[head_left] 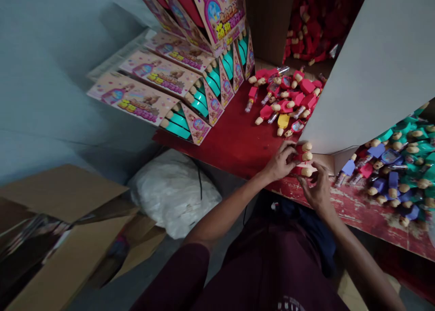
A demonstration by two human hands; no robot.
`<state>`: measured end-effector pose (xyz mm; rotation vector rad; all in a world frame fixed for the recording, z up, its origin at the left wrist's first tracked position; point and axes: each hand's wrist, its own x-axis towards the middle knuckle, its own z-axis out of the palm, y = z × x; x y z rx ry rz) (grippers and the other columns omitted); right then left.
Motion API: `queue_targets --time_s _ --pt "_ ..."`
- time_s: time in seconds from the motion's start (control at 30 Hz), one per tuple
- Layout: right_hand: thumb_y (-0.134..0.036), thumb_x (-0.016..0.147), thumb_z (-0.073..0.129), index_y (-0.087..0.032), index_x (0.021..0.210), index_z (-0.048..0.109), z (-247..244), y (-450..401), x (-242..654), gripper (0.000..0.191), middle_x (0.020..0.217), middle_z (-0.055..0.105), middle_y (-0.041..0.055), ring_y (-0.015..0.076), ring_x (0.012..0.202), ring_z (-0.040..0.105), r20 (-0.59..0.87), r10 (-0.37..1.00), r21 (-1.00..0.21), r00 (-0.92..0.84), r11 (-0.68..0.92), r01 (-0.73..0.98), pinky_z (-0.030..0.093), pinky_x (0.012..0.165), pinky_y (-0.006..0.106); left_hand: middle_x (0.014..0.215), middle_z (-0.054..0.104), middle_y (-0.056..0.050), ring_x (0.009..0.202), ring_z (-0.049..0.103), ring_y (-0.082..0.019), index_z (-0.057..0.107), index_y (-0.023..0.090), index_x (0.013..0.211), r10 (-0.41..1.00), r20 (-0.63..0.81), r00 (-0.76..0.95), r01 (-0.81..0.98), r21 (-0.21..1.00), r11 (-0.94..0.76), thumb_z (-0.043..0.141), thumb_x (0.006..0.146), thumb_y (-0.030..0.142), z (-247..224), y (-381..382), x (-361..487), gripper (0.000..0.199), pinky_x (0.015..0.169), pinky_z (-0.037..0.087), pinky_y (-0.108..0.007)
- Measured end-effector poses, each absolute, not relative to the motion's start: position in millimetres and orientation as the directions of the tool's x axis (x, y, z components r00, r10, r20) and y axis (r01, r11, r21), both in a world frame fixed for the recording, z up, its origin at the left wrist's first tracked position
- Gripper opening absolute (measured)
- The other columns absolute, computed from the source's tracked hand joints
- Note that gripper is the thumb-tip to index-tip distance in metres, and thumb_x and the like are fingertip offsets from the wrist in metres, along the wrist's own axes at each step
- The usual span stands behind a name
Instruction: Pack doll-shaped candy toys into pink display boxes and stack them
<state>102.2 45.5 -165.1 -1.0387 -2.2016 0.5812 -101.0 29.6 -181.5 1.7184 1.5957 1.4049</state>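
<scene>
A short row of red toys with beige animal heads (307, 156) lies at the front edge of the red table, between my two hands. My left hand (282, 162) has its fingers bent around the red bodies from the left. On the near side, my right hand (316, 188) reaches in with thumb and fingertips at the lowest toy (306, 172), which lies a little apart from the upper two. A pale strip shows between them; whether it belongs to a box I cannot tell. My fingers partly hide the toy bodies.
Loose red toys (307, 85) and one yellow toy (283, 122) lie beyond my hands. Filled display boxes (136, 98) are stacked at the left. A large pale panel (370, 75) rises at the right, beside piled green and blue toys (413, 155). A white sack (170, 188) and cardboard boxes (61, 188) stand below.
</scene>
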Motion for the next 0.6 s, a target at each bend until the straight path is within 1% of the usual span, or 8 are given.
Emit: queue_targets --time_s 0.07,0.17,0.3,0.4,0.47,0.5,0.57,0.6 --pt "-0.041 0.094 0.069 -0.021 0.129 0.053 -167 35 94 0.043 0.115 0.061 0.0124 0.0188 0.076 0.061 0.424 0.817 -0.597 -0.390 0.576 0.559 0.057 0.068 0.036 0.130 0.057 -0.011 0.126 0.061 -0.026 0.060 0.022 0.106 0.905 0.395 -0.158 0.510 0.817 -0.268 0.072 0.089 0.020 -182 28 -101 0.020 0.107 0.054 -0.045" --pt "-0.037 0.097 0.064 -0.022 0.113 0.059 -175 32 76 0.022 0.103 0.063 0.0116 0.0231 0.086 0.065 0.485 0.816 -0.543 -0.314 0.563 0.623 0.057 0.071 0.036 0.132 0.057 -0.011 0.128 0.059 -0.026 0.060 0.022 0.108 0.902 0.402 -0.160 0.527 0.807 -0.266 0.067 0.093 0.020 -186 25 -101 0.017 0.109 0.052 -0.046" --pt "-0.038 0.098 0.060 -0.020 0.111 0.061 -186 37 62 0.023 0.099 0.063 0.0128 0.0248 0.085 0.066 0.450 0.853 -0.524 -0.265 0.493 0.695 0.056 0.070 0.035 0.132 0.058 -0.012 0.129 0.058 -0.026 0.060 0.022 0.109 0.893 0.416 -0.171 0.534 0.801 -0.271 0.061 0.097 0.025 -193 24 -100 0.012 0.110 0.051 -0.047" --pt "-0.036 0.098 0.059 -0.020 0.119 0.062 -190 33 65 0.027 0.107 0.064 0.0138 0.0249 0.093 0.066 0.362 0.887 -0.590 -0.288 0.457 0.666 0.057 0.076 0.035 0.129 0.060 -0.013 0.126 0.059 -0.026 0.059 0.022 0.110 0.887 0.392 -0.245 0.456 0.854 -0.251 0.059 0.099 0.034 -193 23 -96 0.016 0.109 0.051 -0.047" --pt "-0.034 0.099 0.057 -0.020 0.129 0.058 -192 30 78 0.033 0.117 0.063 0.0141 0.0229 0.096 0.066 0.324 0.895 -0.669 -0.306 0.446 0.595 0.057 0.080 0.035 0.131 0.060 -0.014 0.126 0.061 -0.026 0.055 0.023 0.120 0.881 0.326 -0.343 0.333 0.919 -0.210 0.057 0.100 0.044 -188 26 -92 0.029 0.109 0.051 -0.047" --pt "-0.034 0.100 0.055 -0.020 0.131 0.057 -194 29 87 0.034 0.119 0.062 0.0141 0.0217 0.095 0.066 0.326 0.903 -0.707 -0.279 0.429 0.562 0.057 0.081 0.034 0.134 0.059 -0.014 0.128 0.060 -0.026 0.053 0.023 0.126 0.875 0.291 -0.388 0.263 0.945 -0.197 0.057 0.100 0.048 -184 29 -91 0.036 0.111 0.049 -0.047" --pt "-0.035 0.103 0.051 -0.018 0.130 0.057 -199 32 114 0.032 0.117 0.063 0.0137 0.0204 0.093 0.064 0.345 0.931 -0.766 -0.122 0.354 0.536 0.056 0.082 0.035 0.139 0.057 -0.014 0.133 0.058 -0.027 0.050 0.025 0.133 0.867 0.241 -0.436 0.142 0.970 -0.198 0.060 0.097 0.056 -174 41 -89 0.048 0.114 0.046 -0.047" --pt "-0.035 0.104 0.048 -0.017 0.126 0.058 -203 35 130 0.031 0.114 0.064 0.0133 0.0204 0.092 0.064 0.346 0.938 -0.784 -0.009 0.295 0.546 0.055 0.082 0.035 0.136 0.059 -0.013 0.132 0.058 -0.027 0.052 0.025 0.131 0.869 0.224 -0.441 0.101 0.975 -0.199 0.063 0.095 0.059 -169 50 -88 0.051 0.114 0.046 -0.046"
